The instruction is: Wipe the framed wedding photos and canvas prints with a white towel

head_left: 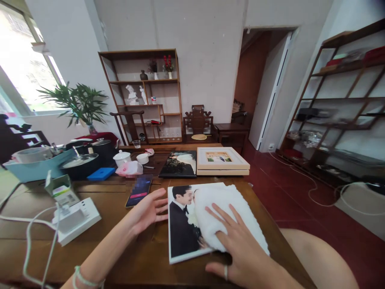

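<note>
A photo panel [183, 224] with a picture of a couple lies flat on the wooden table in front of me. Much of its right side is hidden under a fluffy white cloth [240, 204], which hangs past the panel's right edge. My right hand [234, 233], with a ring on one finger, rests spread on the cloth. Beside the panel's left edge is my left hand [152, 210], its fingers apart and holding nothing. Whether its fingertips touch the edge, I cannot tell. A phone [138, 192] lies just beyond that hand.
A dark photo panel [177, 163] and a pale framed picture [222, 160] lie at the table's far side. On the left are a white power strip [80, 220] with a cable, a small box [63, 190], a lidded pan [80, 162] and a blue tub [33, 164].
</note>
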Demonstrator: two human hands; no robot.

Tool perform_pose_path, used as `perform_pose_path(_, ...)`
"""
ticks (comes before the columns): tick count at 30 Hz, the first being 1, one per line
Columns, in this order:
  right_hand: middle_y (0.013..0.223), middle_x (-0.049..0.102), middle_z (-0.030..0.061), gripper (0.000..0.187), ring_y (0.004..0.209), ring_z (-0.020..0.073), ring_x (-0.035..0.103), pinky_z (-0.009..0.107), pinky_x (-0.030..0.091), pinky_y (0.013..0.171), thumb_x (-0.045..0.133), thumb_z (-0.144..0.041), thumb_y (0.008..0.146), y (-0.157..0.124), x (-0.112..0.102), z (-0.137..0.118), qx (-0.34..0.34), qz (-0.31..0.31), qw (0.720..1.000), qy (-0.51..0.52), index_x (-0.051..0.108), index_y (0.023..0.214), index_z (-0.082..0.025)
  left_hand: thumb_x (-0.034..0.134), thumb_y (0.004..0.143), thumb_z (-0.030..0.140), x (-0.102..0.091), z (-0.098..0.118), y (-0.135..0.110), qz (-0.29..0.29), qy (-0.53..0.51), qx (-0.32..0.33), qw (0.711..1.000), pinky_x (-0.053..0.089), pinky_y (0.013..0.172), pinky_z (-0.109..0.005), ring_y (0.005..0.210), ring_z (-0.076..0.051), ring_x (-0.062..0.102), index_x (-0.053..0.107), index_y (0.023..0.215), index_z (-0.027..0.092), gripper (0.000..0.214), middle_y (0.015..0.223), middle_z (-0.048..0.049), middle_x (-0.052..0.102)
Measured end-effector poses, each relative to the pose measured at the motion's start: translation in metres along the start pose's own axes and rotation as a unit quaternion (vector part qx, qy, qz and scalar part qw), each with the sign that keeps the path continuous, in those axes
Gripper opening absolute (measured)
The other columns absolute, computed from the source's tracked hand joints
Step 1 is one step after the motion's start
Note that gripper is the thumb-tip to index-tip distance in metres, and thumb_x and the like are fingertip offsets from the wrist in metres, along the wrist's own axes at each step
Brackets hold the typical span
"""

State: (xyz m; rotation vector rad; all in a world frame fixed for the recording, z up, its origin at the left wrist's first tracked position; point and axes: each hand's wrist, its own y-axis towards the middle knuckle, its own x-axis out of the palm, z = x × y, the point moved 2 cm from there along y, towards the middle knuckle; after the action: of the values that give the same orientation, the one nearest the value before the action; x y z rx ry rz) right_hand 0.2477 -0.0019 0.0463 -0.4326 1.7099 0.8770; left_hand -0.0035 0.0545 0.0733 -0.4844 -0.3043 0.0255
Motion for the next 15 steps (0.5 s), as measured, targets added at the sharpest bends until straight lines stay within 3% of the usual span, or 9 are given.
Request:
perform_pose_path(2,0.144,0.03,0.0138,0.037,0.133,0.0353,0.022,0.064,0.019,0.102,0.064,-0.051,0.069,0.007,0.006,-0.013,-0.038,0.039,0.998,-0.015,0.061,0.088,-0.019,0.058,0.081,0.028,0.003,0.002,-0.016,0.0,0.006,0.018,1.0,0.053,0.073,-0.036,0.078,-0.019,0.065,0.047,0.113,0.023,0.034,0.093,-0.0078,0.064)
perform_pose_path(5,0.141,0.037,0.0158,0.006,0.13,0.0341,0.029,0.058,0.029,0.1,0.061,-0.018,0.071,0.012,0.01,-0.025,-0.077,0.169,0.981,-0.065,0.056,0.068,-0.018,0.059,0.081,0.029,0.008,0.006,-0.04,0.014,0.019,0.046,0.999,0.053,0.076,-0.039,0.085,-0.022,0.065,0.043,0.122,0.025,0.044,0.098,-0.0081,0.064)
perform_pose_path(7,0.138,0.042,0.0169,0.019,0.127,0.0319,0.035,0.051,0.038,0.097,0.05,-0.001,0.069,0.009,0.005,-0.027,-0.103,0.251,0.959,-0.085,0.049,0.059,-0.017,0.057,0.082,0.03,0.013,0.01,-0.056,0.001,0.019,0.069,0.997,0.052,0.077,-0.041,0.088,-0.023,0.064,0.042,0.125,0.025,0.046,0.099,-0.0089,0.064)
perform_pose_path(10,0.128,0.051,0.0193,0.021,0.12,0.0302,0.045,0.045,0.047,0.089,0.042,-0.001,0.071,-0.001,-0.01,-0.021,-0.124,0.306,0.943,-0.04,0.052,0.063,-0.017,0.055,0.083,0.029,0.023,0.018,-0.075,-0.042,-0.009,0.105,0.994,0.052,0.078,-0.036,0.087,-0.022,0.065,0.046,0.124,0.022,0.042,0.098,-0.0096,0.066)
perform_pose_path(11,0.118,0.059,0.0191,0.018,0.113,0.0297,0.052,0.043,0.05,0.085,0.043,-0.005,0.073,-0.005,-0.017,-0.016,-0.104,0.328,0.939,-0.001,0.055,0.066,-0.018,0.054,0.083,0.028,0.026,0.019,-0.078,-0.05,-0.025,0.12,0.991,0.052,0.077,-0.034,0.088,-0.022,0.065,0.046,0.124,0.021,0.042,0.098,-0.01,0.066)
perform_pose_path(13,0.084,0.07,0.0134,0.011,0.088,0.0279,0.065,0.039,0.055,0.073,0.053,-0.016,0.074,-0.013,-0.03,-0.003,0.022,0.395,0.912,0.11,0.056,0.064,-0.02,0.055,0.083,0.028,0.03,0.015,-0.076,-0.05,-0.051,0.149,0.986,0.051,0.078,-0.033,0.095,-0.023,0.064,0.046,0.125,0.021,0.044,0.103,-0.0108,0.066)
perform_pose_path(15,0.06,0.066,0.0057,0.009,0.067,0.0251,0.067,0.034,0.057,0.062,0.064,-0.024,0.069,-0.02,-0.04,0.009,0.188,0.454,0.845,0.212,0.058,0.063,-0.022,0.058,0.081,0.028,0.031,0.002,-0.063,-0.018,-0.055,0.174,0.983,0.049,0.084,-0.035,0.103,-0.024,0.061,0.045,0.127,0.021,0.049,0.111,-0.011,0.063)
